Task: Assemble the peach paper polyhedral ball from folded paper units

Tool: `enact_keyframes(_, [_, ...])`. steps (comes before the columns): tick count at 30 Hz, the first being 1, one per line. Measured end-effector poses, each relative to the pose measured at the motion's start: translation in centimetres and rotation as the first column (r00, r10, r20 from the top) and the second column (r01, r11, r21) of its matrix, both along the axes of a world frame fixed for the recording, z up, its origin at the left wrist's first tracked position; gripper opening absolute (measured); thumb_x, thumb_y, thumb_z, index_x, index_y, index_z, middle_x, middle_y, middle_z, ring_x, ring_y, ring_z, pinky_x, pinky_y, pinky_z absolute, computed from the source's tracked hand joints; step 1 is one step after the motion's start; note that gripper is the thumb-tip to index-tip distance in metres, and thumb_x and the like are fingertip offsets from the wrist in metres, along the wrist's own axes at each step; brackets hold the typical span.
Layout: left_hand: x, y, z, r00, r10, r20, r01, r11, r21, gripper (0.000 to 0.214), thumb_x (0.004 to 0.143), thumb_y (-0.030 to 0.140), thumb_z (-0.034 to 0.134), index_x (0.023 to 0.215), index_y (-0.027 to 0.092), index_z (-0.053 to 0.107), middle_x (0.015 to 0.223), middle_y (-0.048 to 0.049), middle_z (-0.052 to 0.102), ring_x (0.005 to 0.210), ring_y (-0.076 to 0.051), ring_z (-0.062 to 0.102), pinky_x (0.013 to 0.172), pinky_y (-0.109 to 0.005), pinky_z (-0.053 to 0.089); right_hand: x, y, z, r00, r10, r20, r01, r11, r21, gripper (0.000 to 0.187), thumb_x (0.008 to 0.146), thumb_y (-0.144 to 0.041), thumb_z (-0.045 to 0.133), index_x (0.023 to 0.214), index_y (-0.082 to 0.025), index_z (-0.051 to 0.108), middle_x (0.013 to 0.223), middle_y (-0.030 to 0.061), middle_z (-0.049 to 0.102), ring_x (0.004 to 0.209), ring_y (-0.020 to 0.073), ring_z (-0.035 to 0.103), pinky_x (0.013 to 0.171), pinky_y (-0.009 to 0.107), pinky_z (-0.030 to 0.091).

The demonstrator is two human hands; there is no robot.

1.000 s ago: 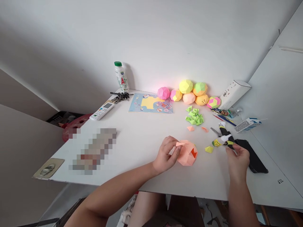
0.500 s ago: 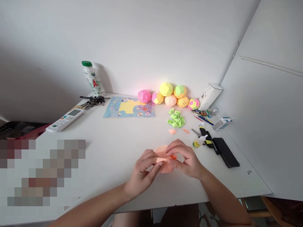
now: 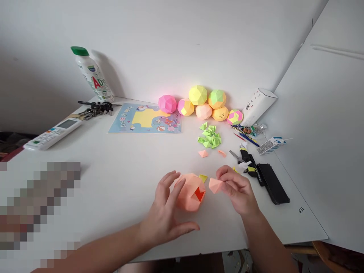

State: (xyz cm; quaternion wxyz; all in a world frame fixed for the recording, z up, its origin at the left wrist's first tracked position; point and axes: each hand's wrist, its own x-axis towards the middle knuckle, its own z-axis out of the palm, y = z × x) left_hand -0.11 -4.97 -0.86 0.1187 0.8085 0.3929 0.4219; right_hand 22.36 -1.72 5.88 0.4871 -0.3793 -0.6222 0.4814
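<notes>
An orange paper ball (image 3: 189, 195) with an open gap in its side rests on the white table (image 3: 122, 170). My left hand (image 3: 165, 216) steadies it, fingers spread against its left side. My right hand (image 3: 237, 189) is just right of the ball and pinches a small folded orange paper piece (image 3: 215, 185) close to the gap. A small yellow folded piece (image 3: 203, 177) lies behind the ball.
Several finished paper balls (image 3: 203, 104) line the wall. A heap of green folded pieces (image 3: 209, 136), two orange pieces (image 3: 203, 153), scissors, a glue bottle (image 3: 243, 165), a black phone (image 3: 272, 182), a small box (image 3: 270, 145), a sticker sheet (image 3: 146, 119), keys, a remote (image 3: 52, 133) and a bottle (image 3: 91, 75) lie around.
My right hand left the glue bottle, joined the left on the ball, then drew back right holding a folded orange piece. My left hand opened against the ball.
</notes>
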Motion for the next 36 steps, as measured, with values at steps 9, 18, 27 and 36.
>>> enact_keyframes(9, [0.5, 0.0, -2.2, 0.999, 0.051, 0.008, -0.048, 0.976, -0.213, 0.121, 0.071, 0.065, 0.071, 0.154, 0.022, -0.005, 0.152, -0.0280, 0.021, 0.142, -0.046, 0.026, 0.101, -0.063, 0.045, -1.0, 1.0, -2.3, 0.994, -0.003, -0.113, -0.042, 0.917, -0.396, 0.021, 0.079, -0.043, 0.074, 0.076, -0.023, 0.068, 0.081, 0.0023, 0.058, 0.078, 0.0164, 0.053, 0.071, 0.030, 0.046])
enact_keyframes(18, [0.1, 0.7, -1.2, 0.994, -0.093, 0.064, 0.108, 0.946, -0.306, 0.098, 0.079, 0.041, 0.075, 0.152, 0.036, 0.010, 0.152, -0.0196, 0.024, 0.137, -0.041, 0.038, 0.098, -0.057, 0.052, -1.5, 0.7, -2.7, 0.990, 0.074, -0.124, -0.117, 0.912, -0.394, 0.020, 0.082, -0.042, 0.071, 0.076, -0.023, 0.068, 0.089, 0.0025, 0.056, 0.081, 0.0158, 0.052, 0.073, 0.030, 0.045])
enact_keyframes(27, [-1.0, 2.0, 0.1, 0.990, -0.107, 0.092, 0.129, 0.949, -0.288, 0.094, 0.082, 0.025, 0.067, 0.153, 0.036, 0.007, 0.144, -0.0154, 0.024, 0.135, -0.038, 0.037, 0.099, -0.058, 0.050, -1.7, 0.7, -2.9, 0.986, 0.019, -0.164, -0.089, 0.899, -0.428, 0.016, 0.080, -0.041, 0.073, 0.081, -0.025, 0.071, 0.092, 0.0016, 0.061, 0.087, 0.0164, 0.055, 0.078, 0.030, 0.046])
enact_keyframes(36, [-1.0, 2.4, -0.6, 0.987, -0.138, 0.083, 0.156, 0.943, -0.295, 0.085, 0.087, 0.037, 0.067, 0.152, 0.036, 0.012, 0.151, -0.0166, 0.019, 0.141, -0.039, 0.028, 0.103, -0.058, 0.046, -1.9, 0.2, -2.1, 1.000, 0.021, -0.019, -0.026, 0.925, -0.380, 0.023, 0.082, -0.040, 0.072, 0.073, -0.020, 0.069, 0.065, -0.0014, 0.059, 0.062, 0.0112, 0.050, 0.063, 0.027, 0.042])
